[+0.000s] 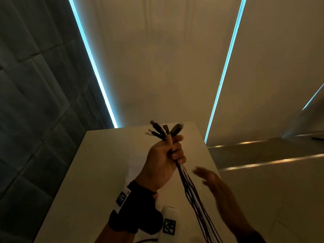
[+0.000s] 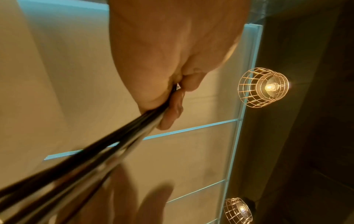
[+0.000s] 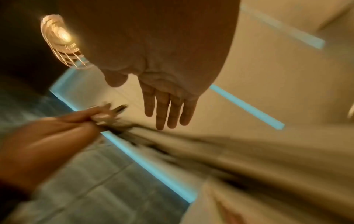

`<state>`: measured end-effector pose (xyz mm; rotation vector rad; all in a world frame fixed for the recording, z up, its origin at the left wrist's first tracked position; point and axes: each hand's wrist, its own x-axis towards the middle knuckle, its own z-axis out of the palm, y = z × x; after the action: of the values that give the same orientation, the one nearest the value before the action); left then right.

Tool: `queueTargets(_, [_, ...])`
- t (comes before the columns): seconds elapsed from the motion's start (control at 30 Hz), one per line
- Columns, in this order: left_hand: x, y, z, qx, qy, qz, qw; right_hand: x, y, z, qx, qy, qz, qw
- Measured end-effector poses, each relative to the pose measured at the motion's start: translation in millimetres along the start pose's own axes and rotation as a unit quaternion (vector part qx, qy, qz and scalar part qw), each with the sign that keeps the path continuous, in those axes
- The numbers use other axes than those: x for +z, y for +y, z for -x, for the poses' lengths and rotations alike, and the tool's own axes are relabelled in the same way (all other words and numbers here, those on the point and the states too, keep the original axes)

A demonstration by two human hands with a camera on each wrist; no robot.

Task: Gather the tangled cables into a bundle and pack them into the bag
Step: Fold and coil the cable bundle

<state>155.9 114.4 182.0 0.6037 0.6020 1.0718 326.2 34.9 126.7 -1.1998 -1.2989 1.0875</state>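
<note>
My left hand (image 1: 169, 151) is raised above the table and grips a bundle of dark and white cables (image 1: 191, 192) just below their plugs (image 1: 164, 131), which fan out above the fist. The strands hang down in a straight sheaf past the bottom edge of the head view. In the left wrist view the cables (image 2: 91, 151) run out of the fist (image 2: 172, 97) toward the lower left. My right hand (image 1: 208, 178) hovers just right of the hanging strands, blurred, fingers (image 3: 164, 109) straight and spread, holding nothing. No bag is in view.
A pale tabletop (image 1: 108, 172) lies under both hands, its far edge against a beige wall with glowing blue strips (image 1: 226, 67). Dark tiled wall (image 1: 35, 102) stands to the left. Wire-caged lamps (image 2: 263, 87) hang overhead. A white marked cylinder (image 1: 169, 223) sits by my left wrist.
</note>
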Motion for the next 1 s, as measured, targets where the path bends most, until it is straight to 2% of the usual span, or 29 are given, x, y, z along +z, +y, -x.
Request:
queueTargets(0.07, [4.8,-0.4,0.4,-0.001,-0.009,-0.003,1.000,48.2,-17.9,-14.1,0.035,-0.048,-0.009,0.998])
queueTargets(0.13, [1.9,5.2,-0.8,0.018,-0.009,-0.025,0.999,69.0,-14.5,-21.4,0.063,-0.081,-0.075,0.992])
queueTargets(0.23, [-12.1,18.4,-3.2,0.025,-0.005,-0.033,0.999,67.3,-2.7,-16.1,0.107,-0.095,-0.092,0.985])
queueTargets(0.4, [-39.5,35.6,-12.5,0.031,0.024,0.019,0.999,57.7,21.1,10.7,0.193,-0.182,-0.032,0.964])
queueTargets(0.5, [-59.3,47.0,-16.9,0.061,0.055,0.020,0.996,41.9,21.9,48.7,0.152,-0.202,0.057,0.966])
queueTargets(0.57, [-68.9,49.3,-14.1,0.060,0.075,-0.007,0.995,24.1,6.2,65.1,0.108,-0.140,0.128,0.976])
queueTargets(0.6, [-72.8,48.3,-11.8,0.058,0.081,-0.027,0.995,14.8,-7.5,64.3,0.091,-0.136,0.142,0.976])
queueTargets(0.67, [-75.6,43.2,-5.9,0.056,0.088,-0.075,0.992,-3.8,-39.5,52.2,0.057,-0.206,0.167,0.963])
queueTargets(0.7, [-74.9,39.7,-2.2,0.055,0.084,-0.100,0.990,-11.5,-52.2,43.7,0.019,-0.213,0.189,0.959])
queueTargets(0.8, [-63.6,25.5,12.7,0.039,0.051,-0.168,0.984,-27.2,-85.1,21.3,-0.075,-0.150,0.230,0.959])
queueTargets(0.87, [-52.5,16.9,24.2,0.023,0.023,-0.207,0.978,-29.1,-103.8,5.6,-0.141,-0.106,0.265,0.948])
queueTargets(1.0, [-31.4,9.9,45.1,-0.020,-0.047,-0.222,0.974,-28.1,-122.3,-32.9,-0.203,-0.061,0.312,0.926])
